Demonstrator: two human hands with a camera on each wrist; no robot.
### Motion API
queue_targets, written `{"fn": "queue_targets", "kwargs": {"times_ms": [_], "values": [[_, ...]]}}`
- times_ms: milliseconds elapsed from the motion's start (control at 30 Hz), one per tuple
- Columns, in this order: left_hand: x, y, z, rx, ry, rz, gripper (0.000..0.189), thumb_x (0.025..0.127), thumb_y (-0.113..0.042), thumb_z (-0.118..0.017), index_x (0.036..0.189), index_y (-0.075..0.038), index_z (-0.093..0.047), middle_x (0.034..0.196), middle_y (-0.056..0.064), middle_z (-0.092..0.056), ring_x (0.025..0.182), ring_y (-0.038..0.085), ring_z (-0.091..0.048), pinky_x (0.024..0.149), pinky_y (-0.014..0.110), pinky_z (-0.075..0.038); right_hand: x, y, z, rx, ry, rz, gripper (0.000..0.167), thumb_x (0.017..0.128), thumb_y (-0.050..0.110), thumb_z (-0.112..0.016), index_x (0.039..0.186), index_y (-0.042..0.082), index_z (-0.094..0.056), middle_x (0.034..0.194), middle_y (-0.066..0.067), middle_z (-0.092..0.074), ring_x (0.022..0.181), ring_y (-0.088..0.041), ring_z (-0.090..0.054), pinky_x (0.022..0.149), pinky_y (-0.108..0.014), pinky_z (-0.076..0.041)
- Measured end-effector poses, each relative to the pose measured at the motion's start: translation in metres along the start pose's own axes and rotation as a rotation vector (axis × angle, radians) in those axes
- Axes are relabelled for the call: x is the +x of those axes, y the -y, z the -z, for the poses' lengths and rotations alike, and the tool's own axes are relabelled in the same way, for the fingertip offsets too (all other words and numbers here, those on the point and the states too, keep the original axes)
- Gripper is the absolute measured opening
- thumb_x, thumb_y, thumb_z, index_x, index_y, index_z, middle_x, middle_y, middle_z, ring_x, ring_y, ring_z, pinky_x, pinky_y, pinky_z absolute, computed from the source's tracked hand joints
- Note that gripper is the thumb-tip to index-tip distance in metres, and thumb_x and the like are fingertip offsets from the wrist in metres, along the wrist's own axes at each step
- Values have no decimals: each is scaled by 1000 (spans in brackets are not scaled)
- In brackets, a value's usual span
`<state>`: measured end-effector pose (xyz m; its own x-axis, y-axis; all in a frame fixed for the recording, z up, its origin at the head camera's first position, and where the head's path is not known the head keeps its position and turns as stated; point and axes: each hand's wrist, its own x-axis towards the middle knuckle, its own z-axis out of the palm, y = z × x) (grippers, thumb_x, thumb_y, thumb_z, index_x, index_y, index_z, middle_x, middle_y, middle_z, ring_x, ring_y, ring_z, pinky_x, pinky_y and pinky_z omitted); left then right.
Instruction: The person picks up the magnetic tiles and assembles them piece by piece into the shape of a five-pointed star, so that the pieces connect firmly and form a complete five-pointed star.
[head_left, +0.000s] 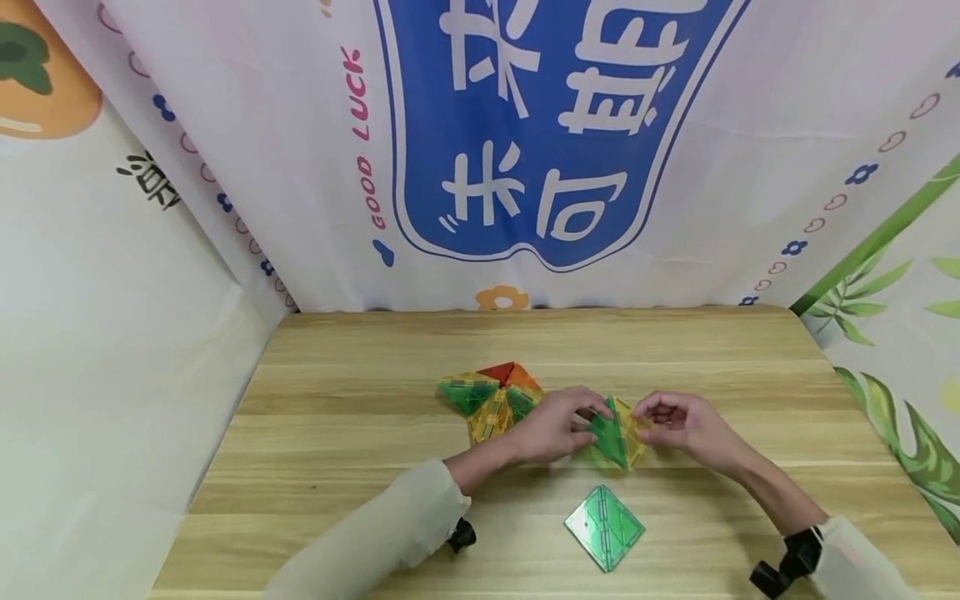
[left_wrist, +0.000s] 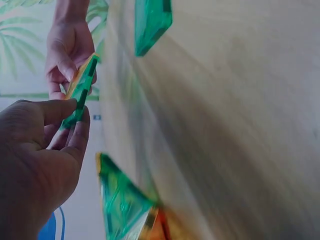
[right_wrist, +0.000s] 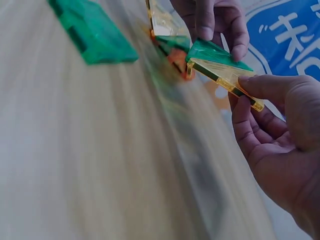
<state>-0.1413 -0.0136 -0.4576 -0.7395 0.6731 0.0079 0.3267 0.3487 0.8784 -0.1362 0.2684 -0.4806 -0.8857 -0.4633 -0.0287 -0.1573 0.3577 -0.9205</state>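
My left hand [head_left: 551, 425] pinches a translucent green triangular magnetic tile [head_left: 609, 435] between thumb and fingers. Along one edge this tile meets a yellow triangular magnetic tile [right_wrist: 218, 75], which the thumb and fingers of my right hand [head_left: 693, 429] pinch by its opposite side. In the wrist views the pair is held up off the table, slightly folded at the shared edge. Just left of my left hand lies a star-like cluster of magnetic tiles [head_left: 491, 412] in green, yellow, orange and red, partly hidden by that hand.
Two green triangular tiles [head_left: 604, 527] lie edge to edge as a diamond on the wooden table [head_left: 337, 492], in front of my hands. A printed curtain [head_left: 322, 208] hangs along the table's far edge, with patterned cloth at both sides.
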Motion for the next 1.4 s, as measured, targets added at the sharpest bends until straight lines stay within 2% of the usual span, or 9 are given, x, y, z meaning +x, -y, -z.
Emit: {"fn": "queue_targets", "kwargs": {"times_ms": [167, 400, 533, 733, 867, 967, 1133, 1300, 1400], "values": [[-8, -2, 23, -44, -64, 49, 32, 97, 6, -72, 126, -7, -73, 137, 7, -66, 118, 18, -69, 90, 18, -57, 24, 10, -6, 26, 10, 13, 24, 94, 14, -82, 114, 8, -72, 115, -13, -72, 101, -20, -70, 83, -30, -60], [-22, 6, 56, -42, -154, 89, 31, 99, 2, -71, 127, -9, -73, 138, 8, -68, 117, 23, -71, 88, 24, -60, 64, 29, -20, 126, 60, 18, 29, 93, 13, -82, 118, 2, -71, 116, -15, -71, 101, -22, -71, 83, -31, -61], [-27, 15, 72, -99, -185, 116, 29, 100, 4, -69, 126, -9, -73, 136, 9, -68, 116, 24, -70, 90, 28, -61, 83, 35, -29, 171, 77, 20, 31, 92, 12, -83, 119, 1, -70, 117, -16, -71, 102, -23, -71, 85, -31, -61], [-30, 30, 97, -137, -233, 155, 29, 99, 6, -69, 123, -7, -75, 132, 10, -70, 115, 25, -70, 93, 33, -61, 113, 42, -43, 195, 86, 2, 33, 92, 13, -84, 120, 2, -70, 115, -14, -71, 102, -24, -70, 87, -32, -61], [-31, 41, 116, -199, -250, 191, 29, 100, 7, -66, 124, -6, -74, 134, 11, -68, 116, 28, -69, 94, 44, -62, 133, 43, -54, 242, 94, 11, 33, 93, 11, -82, 122, 2, -69, 115, -12, -71, 101, -23, -70, 90, -37, -61], [-32, 51, 128, -222, -254, 203, 29, 101, 7, -64, 126, -5, -73, 136, 13, -67, 118, 29, -69, 96, 47, -61, 147, 41, -62, 282, 96, 24, 33, 95, 8, -80, 124, -1, -67, 115, -12, -71, 100, -21, -71, 93, -43, -61], [-30, 66, 143, -244, -259, 216, 30, 101, 8, -64, 127, -3, -72, 139, 14, -66, 121, 30, -68, 96, 43, -61, 167, 37, -72, 311, 85, -1, 33, 97, 7, -77, 126, -1, -66, 116, -10, -71, 101, -19, -71, 96, -46, -60], [-26, 77, 152, -292, -294, 255, 30, 101, 8, -63, 128, -3, -72, 141, 15, -64, 122, 32, -68, 100, 49, -59, 185, 34, -79, 346, 71, -45, 31, 98, 7, -76, 127, 2, -67, 113, -8, -72, 98, -19, -71, 98, -45, -59], [-25, 85, 155, -325, -316, 289, 29, 102, 7, -63, 128, -3, -72, 143, 14, -63, 124, 32, -67, 102, 51, -58, 194, 32, -84, 377, 69, -49, 31, 98, 5, -74, 128, 2, -67, 108, -7, -73, 94, -18, -71, 95, -42, -61]]}}
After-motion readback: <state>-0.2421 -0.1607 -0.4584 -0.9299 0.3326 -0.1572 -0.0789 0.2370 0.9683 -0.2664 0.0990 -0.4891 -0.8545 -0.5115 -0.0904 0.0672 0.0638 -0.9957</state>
